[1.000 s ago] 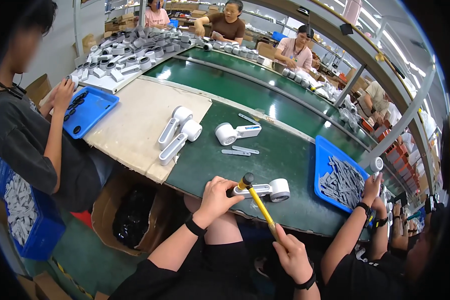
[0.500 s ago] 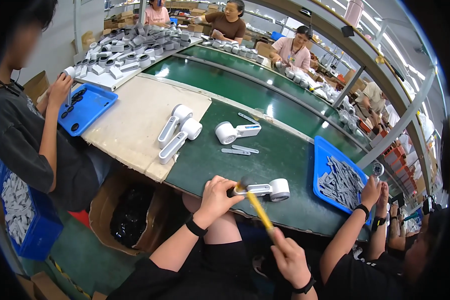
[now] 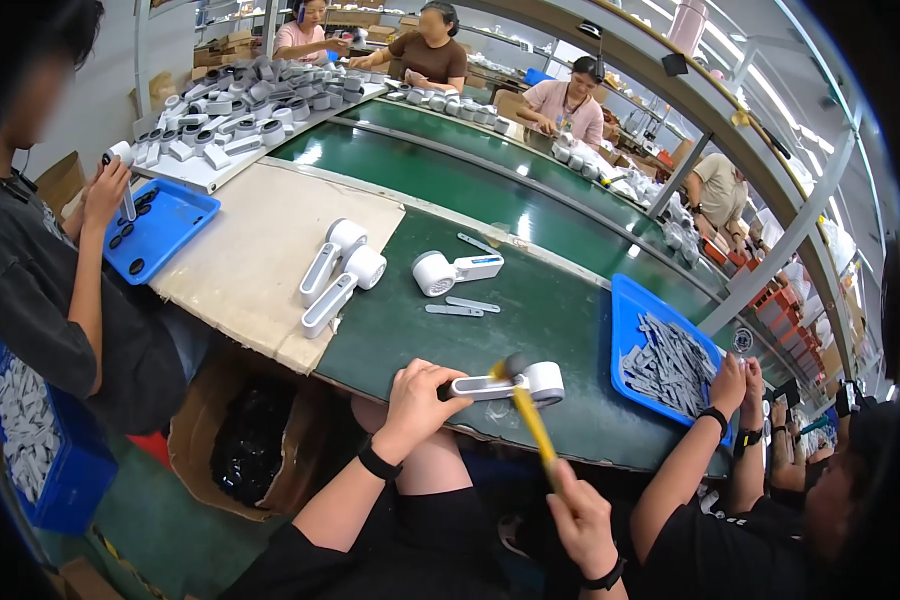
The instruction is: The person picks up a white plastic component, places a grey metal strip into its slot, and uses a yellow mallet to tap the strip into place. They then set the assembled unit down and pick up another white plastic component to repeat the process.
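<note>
My left hand (image 3: 420,398) is closed around the tail end of a white handheld fan (image 3: 544,383), which lies on the green worktop with its round head to the right. In my right hand (image 3: 582,515) is a mallet (image 3: 536,425) with a yellow handle and a dark head. The mallet's head is over the fan's handle, close to the round head; whether it touches is unclear. Beyond lies another white fan (image 3: 436,273), with grey strips (image 3: 455,310) near it. Two more fans (image 3: 332,300) rest at the left on a beige board.
At the right stands a blue tray (image 3: 618,345) of grey strips, a co-worker's hands (image 3: 735,385) beside it. A co-worker at the left holds a white part by another blue tray (image 3: 195,215). Below the worktop's edge is a cardboard box (image 3: 192,440). A green conveyor (image 3: 450,190) runs behind.
The mallet's head has shifted right along the fan's handle, from near my left fingers toward the round head. My left hand keeps its hold. The whole view has shifted slightly.
</note>
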A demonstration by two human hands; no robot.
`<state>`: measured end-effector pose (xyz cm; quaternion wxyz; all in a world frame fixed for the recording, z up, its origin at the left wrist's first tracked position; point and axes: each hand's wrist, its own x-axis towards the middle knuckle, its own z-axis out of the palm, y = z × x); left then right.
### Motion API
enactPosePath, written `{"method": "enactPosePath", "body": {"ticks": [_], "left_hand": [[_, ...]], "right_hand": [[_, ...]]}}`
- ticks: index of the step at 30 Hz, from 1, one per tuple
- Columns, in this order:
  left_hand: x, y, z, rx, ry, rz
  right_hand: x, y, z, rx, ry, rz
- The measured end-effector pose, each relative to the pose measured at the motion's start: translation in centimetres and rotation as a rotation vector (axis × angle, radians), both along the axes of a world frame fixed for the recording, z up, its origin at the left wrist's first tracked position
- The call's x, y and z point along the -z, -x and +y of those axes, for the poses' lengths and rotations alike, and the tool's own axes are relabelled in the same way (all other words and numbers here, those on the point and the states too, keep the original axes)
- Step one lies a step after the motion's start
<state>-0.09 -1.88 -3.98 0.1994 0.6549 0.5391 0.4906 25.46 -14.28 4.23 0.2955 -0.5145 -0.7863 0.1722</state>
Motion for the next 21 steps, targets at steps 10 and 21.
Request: {"method": "enactPosePath", "body": {"ticks": [10,21], "left_hand": [[-0.1,-0.1,-0.1,-0.021,0.016,0.025],[-0.1,-0.1,0.3,-0.011,-0.024,0.081]], "right_hand": [[0.3,-1.3,0.3,0.083,-0.064,-0.025],[0.9,-1.8,-0.2,0.134,-0.101,0.045]]}}
